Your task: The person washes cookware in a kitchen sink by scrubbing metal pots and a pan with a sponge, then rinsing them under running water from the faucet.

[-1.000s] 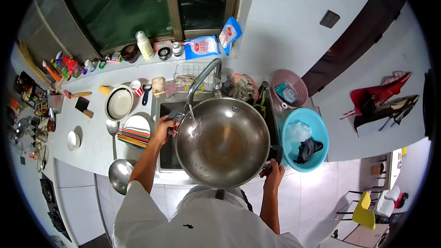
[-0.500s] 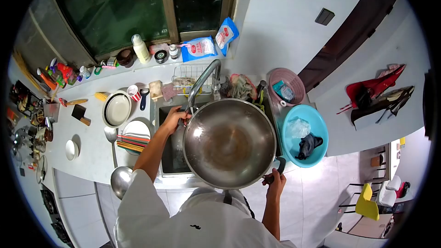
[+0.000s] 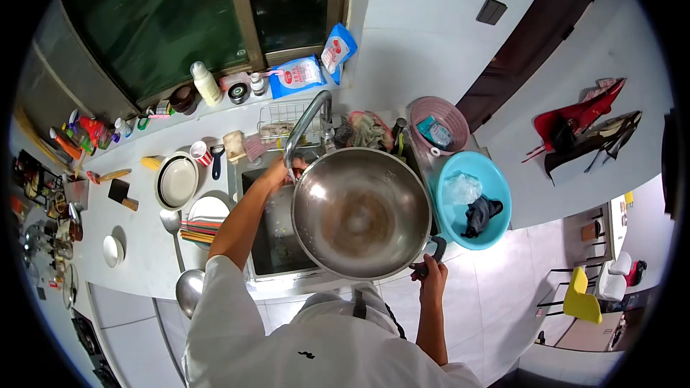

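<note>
A large steel wok point(image 3: 361, 217) is held over the right part of the sink point(image 3: 277, 241), its bare inside facing up with a brownish stain at the bottom. My right hand point(image 3: 433, 278) is closed around the wok's black handle point(image 3: 435, 250) at the lower right. At the upper left edge of the wok, my left hand point(image 3: 279, 174) grips it, with some fingers hidden beneath the faucet point(image 3: 303, 128). The curved spout comes down right beside that hand. Small bits lie in the sink basin.
Right of the sink stand a turquoise basin point(image 3: 444, 226) and a pink basket point(image 3: 460, 118). On the left counter are a bowl point(image 3: 177, 181), chopsticks point(image 3: 200, 231), a ladle point(image 3: 190, 289) and a cleaver point(image 3: 119, 190). A wire rack point(image 3: 277, 115) stands behind the sink.
The wok has shifted slightly right relative to the sink and turned a little, uncovering more of the basin. Both hands keep their hold. The whole view has shifted slightly.
</note>
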`<state>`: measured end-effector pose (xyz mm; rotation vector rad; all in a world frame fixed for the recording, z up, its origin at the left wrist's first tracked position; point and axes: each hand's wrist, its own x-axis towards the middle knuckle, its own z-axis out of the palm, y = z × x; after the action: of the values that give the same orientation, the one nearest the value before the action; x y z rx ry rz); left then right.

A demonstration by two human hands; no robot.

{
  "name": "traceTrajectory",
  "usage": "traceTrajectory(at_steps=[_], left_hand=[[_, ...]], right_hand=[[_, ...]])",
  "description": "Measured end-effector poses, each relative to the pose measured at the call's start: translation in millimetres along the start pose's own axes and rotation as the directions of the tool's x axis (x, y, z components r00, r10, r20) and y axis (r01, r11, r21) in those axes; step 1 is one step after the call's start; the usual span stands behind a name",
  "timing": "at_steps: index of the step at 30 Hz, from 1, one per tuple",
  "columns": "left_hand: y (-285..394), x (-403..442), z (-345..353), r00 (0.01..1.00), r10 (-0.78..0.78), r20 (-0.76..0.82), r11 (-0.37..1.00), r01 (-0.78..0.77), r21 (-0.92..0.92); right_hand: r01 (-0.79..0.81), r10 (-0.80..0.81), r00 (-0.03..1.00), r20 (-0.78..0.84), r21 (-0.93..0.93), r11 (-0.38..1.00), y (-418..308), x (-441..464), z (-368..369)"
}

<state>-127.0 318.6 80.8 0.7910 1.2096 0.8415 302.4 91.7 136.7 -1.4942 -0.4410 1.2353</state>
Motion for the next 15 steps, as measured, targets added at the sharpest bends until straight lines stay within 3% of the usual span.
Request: traceTrajectory(at_steps=[4, 15], left_hand=[[1.9, 9.2, -0.3, 0.999, -0.037, -0.013, 0.997, 0.036, -0.075], [-2.8, -27.9, -16.2, 0.985, 0.037, -0.170, 0.999, -0.038, 0.000]], right_hand=[[-0.013, 0.016, 0.995, 0.099, -0.028, 1.000, 4.2, -1.0, 2.9], [-0.017, 0.017, 0.991, 0.134, 0.003, 1.000, 12.4, 5.7, 4.2]])
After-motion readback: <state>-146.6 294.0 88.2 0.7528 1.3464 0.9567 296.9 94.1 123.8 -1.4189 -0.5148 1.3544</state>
